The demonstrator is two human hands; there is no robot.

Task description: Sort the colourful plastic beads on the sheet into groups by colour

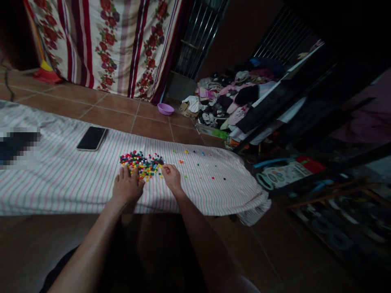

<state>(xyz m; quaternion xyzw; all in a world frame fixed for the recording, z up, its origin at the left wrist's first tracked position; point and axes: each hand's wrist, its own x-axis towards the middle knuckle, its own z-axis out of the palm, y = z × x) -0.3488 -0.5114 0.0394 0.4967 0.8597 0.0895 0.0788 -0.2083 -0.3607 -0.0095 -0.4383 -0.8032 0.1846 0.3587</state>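
Observation:
A pile of small colourful pieces [142, 162] lies on a striped cloth [214, 195] spread over a long low surface. My left hand [126, 185] rests flat with its fingers spread at the pile's near left edge. At the right edge of the pile is my right hand [171, 177], its thumb and forefinger pinched together; whatever is between them is too small to make out. Farther right, several single pieces and tiny groups sit spaced apart, among them an orange group [181, 162], a red piece [213, 178] and a black piece [225, 179].
A dark phone [92, 138] lies on the cloth, left of the pile. Beyond the surface, a purple basin [165, 108] stands on the tiled floor near a flowered curtain [106, 49]. Heaped clothes [226, 97] and a shelf with various items are at the right.

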